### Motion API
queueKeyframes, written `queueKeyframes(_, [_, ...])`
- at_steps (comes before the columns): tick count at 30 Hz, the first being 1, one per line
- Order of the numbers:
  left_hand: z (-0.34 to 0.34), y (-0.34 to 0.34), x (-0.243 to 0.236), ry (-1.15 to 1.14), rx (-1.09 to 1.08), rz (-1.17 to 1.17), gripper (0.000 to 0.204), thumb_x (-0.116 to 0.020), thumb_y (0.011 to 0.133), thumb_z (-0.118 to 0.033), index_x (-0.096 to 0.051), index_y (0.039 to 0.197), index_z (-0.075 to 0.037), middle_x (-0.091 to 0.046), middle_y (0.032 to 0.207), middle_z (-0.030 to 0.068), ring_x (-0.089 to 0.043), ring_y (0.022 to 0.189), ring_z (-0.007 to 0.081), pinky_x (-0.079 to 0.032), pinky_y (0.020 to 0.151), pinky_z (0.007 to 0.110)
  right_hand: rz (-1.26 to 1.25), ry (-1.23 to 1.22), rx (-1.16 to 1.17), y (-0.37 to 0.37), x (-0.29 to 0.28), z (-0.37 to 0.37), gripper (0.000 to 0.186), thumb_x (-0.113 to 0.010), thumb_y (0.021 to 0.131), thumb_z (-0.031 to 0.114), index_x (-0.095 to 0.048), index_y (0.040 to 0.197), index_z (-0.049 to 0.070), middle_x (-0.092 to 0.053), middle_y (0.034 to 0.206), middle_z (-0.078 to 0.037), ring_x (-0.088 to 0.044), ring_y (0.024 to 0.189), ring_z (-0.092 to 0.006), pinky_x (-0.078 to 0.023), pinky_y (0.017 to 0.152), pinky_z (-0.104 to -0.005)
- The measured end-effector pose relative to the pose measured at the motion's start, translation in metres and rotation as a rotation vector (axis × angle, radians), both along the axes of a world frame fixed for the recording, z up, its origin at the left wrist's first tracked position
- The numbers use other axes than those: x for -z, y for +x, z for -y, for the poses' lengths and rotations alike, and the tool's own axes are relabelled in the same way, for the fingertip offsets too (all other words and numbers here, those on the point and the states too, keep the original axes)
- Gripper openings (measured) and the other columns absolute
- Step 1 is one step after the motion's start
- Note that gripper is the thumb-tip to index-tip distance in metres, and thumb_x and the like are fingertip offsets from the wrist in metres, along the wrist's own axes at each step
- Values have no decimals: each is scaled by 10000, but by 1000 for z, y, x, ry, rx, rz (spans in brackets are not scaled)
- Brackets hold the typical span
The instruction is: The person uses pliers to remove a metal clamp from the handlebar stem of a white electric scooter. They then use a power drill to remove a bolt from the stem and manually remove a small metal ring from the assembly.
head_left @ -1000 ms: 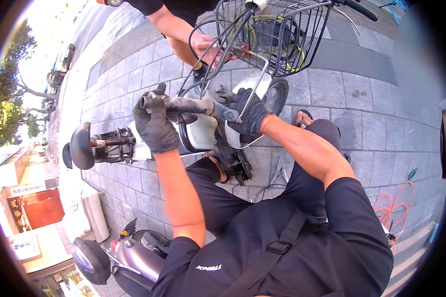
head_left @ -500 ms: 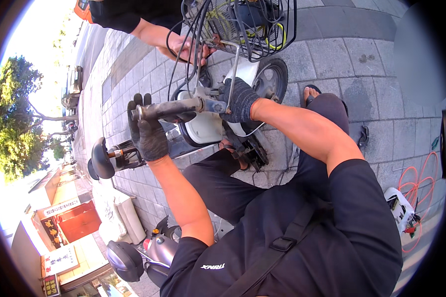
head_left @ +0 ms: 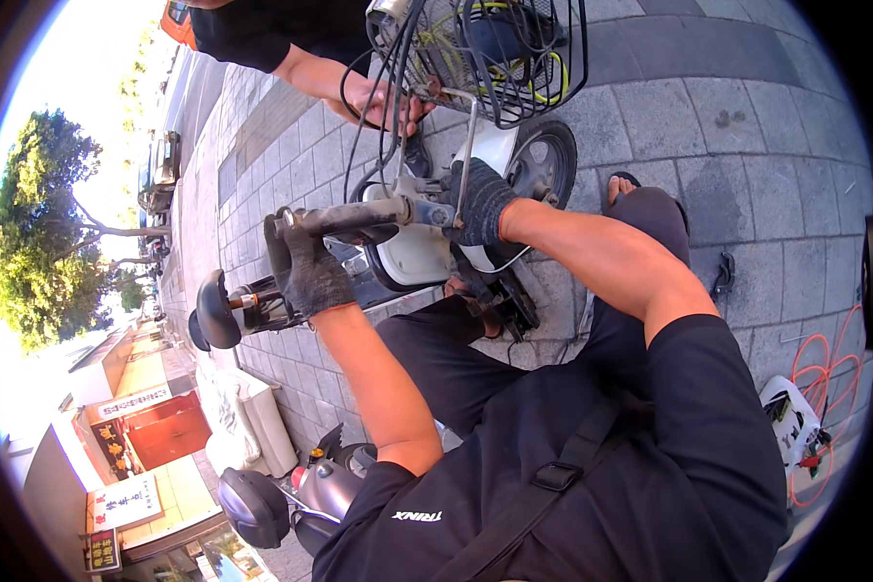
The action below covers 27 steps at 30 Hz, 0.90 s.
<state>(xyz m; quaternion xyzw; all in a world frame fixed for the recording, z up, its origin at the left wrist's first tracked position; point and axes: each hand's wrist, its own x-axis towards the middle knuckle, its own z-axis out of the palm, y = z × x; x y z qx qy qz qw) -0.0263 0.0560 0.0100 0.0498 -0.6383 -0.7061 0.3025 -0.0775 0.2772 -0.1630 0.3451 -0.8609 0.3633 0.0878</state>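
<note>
I find this to be an outdoor street sidewalk, evidenced by grey paving slabs (head_left: 650, 116) underfoot, a leafy tree (head_left: 34, 233), parked cars (head_left: 160, 163) and shopfront signboards (head_left: 126, 501).

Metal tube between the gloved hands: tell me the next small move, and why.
Probably steady the metal tube instead of twisting it. The left hand is at its free end and the right hand by its bracketed end, while another person's hand is close to the loose-hanging cables, so a sudden twist might catch them.
</note>
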Motion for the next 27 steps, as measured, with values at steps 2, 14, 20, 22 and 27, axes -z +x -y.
queueKeyframes(2, [-22,3,-8,-3,-203,77,545,-772,944,-77,-548,1429,31,-678,1257,174,-665,1113,250,-558,989,388,21,44,-15,0,-1,-1,342,-731,719,472,-741,833,149,-714,868,-142,-662,868,-385,-483,788,-500])
queueKeyframes(14, [23,-5,-13,-202,532,101,915,-741,898,-602,-462,1505,22,-586,1407,166,-570,1307,316,-437,1123,477,-57,58,-74,2,-19,-5,301,-674,748,375,-697,965,168,-701,928,-150,-648,898,-388,-485,785,-518])
queueKeyframes(20, [25,-5,-3,-97,470,45,851,-781,884,-550,-508,1461,12,-570,1441,161,-570,1314,330,-442,1121,483,-96,51,-37,3,-19,-5,307,-689,747,406,-739,918,155,-724,937,-144,-665,905,-372,-492,804,-496])
queueKeyframes(22, [18,-6,-5,-88,400,18,770,-788,898,-510,-556,1412,16,-612,1377,141,-600,1252,291,-464,1088,462,-180,22,-2,-1,-4,0,313,-687,752,414,-743,902,146,-723,931,-154,-667,908,-372,-491,816,-493])
queueKeyframes(27, [-20,-7,7,-100,-206,80,473,-777,968,-339,-659,1239,30,-698,1115,84,-648,971,188,-531,901,356,2,170,-29,2,-19,-7,348,-690,745,440,-751,901,135,-724,946,-163,-667,913,-377,-492,840,-496])
